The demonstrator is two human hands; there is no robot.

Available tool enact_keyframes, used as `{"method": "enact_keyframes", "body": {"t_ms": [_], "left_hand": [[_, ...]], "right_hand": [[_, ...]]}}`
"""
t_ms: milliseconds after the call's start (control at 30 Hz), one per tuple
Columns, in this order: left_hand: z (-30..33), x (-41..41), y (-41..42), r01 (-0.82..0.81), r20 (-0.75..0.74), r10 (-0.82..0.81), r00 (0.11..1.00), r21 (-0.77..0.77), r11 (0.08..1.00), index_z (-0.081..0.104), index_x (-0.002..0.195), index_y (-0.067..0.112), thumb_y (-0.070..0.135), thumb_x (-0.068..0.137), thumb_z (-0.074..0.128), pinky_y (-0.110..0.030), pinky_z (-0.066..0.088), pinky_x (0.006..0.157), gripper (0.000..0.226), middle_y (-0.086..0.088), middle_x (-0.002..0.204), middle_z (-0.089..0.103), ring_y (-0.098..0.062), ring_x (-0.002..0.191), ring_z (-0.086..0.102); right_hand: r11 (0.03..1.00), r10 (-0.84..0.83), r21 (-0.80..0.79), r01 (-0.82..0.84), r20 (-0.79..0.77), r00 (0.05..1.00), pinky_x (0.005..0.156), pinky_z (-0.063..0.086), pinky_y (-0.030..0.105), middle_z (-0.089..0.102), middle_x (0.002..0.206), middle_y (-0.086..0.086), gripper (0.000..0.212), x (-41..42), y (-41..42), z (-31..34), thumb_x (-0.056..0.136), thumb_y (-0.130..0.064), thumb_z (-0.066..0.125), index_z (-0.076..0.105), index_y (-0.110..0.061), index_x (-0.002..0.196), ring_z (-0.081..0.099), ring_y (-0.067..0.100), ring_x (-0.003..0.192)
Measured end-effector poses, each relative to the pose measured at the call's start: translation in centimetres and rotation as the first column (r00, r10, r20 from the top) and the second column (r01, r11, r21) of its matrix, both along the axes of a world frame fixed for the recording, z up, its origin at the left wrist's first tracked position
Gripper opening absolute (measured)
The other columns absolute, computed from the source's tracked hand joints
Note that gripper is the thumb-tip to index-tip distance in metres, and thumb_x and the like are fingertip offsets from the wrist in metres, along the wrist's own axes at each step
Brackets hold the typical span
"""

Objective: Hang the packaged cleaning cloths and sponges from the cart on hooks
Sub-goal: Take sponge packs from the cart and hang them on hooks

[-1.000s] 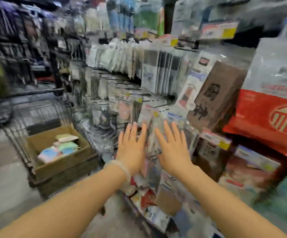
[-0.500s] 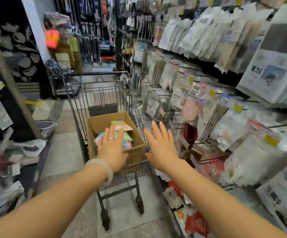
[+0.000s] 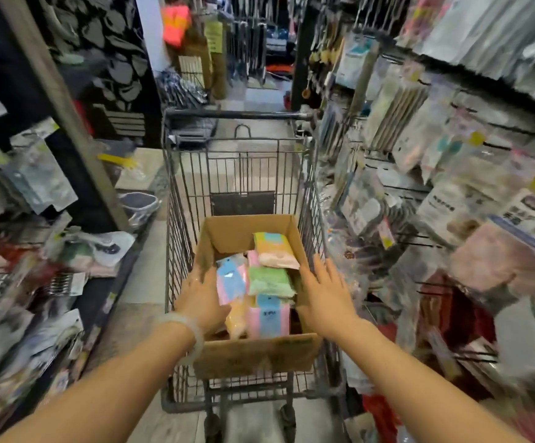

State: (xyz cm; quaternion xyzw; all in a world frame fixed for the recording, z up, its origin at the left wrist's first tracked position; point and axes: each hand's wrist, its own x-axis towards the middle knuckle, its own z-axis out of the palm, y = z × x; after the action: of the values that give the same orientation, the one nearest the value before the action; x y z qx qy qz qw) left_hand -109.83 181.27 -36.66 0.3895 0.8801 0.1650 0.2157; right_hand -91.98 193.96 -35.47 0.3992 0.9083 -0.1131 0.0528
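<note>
Both hands reached into the cart (image 3: 176, 187), where the cardboard box (image 3: 250, 356) held the packs (image 3: 267, 279), long axes running away from the person. Left hand (image 3: 200, 298) touched them, fingers blurred; right hand (image 3: 325, 298) hovered beside, fingers spread.

Pastel packaged cloths and sponges (image 3: 267, 282) lie flat in a pile inside the open cardboard box (image 3: 253, 358), which sits in the wire cart (image 3: 240, 164).

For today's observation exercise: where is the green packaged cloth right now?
In the head view, the green pack lies in the cardboard box in the cart, between the left hand and right hand.
</note>
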Motion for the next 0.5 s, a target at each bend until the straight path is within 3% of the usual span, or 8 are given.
{"method": "enact_keyframes", "body": {"t_ms": [100,267,500], "left_hand": [[-2.5,-3.1,4.3,-0.026,0.053,0.03,0.998,-0.065,0.998,0.024,0.144,0.023,0.039,0.079,0.064,-0.044,0.031,0.112,0.078,-0.012,0.155,0.018,-0.032,0.14,0.025],[-7.9,-7.4,12.3,-0.002,0.159,0.03,0.987,-0.175,0.985,0.019,0.147,0.012,0.032,0.087,0.058,-0.03,0.029,0.106,0.074,-0.015,0.151,0.025,-0.029,0.138,0.029],[-14.8,-9.8,19.2,0.081,0.308,-0.003,0.951,-0.243,0.967,0.029,0.142,0.008,0.034,0.094,0.048,-0.03,0.03,0.108,0.058,-0.015,0.15,0.029,-0.028,0.138,0.031]], "right_hand": [[0.998,-0.016,-0.059,0.017,0.019,1.0,0.119,0.007,0.046,-0.007,0.159,0.009,0.079,-2.6,3.8,-3.2,0.089,-0.042,0.052,0.005,-0.022,0.15,-0.005,0.032,0.146],[0.983,-0.077,-0.162,0.091,0.087,0.993,0.118,0.011,0.041,-0.002,0.159,0.008,0.074,-7.4,10.8,-8.5,0.09,-0.046,0.049,0.012,-0.02,0.149,0.001,0.029,0.146],[0.945,-0.13,-0.292,0.149,0.085,0.988,0.119,0.011,0.039,0.004,0.158,0.009,0.07,-13.3,17.2,-15.3,0.091,-0.046,0.048,0.017,-0.021,0.148,0.005,0.027,0.146]]}}
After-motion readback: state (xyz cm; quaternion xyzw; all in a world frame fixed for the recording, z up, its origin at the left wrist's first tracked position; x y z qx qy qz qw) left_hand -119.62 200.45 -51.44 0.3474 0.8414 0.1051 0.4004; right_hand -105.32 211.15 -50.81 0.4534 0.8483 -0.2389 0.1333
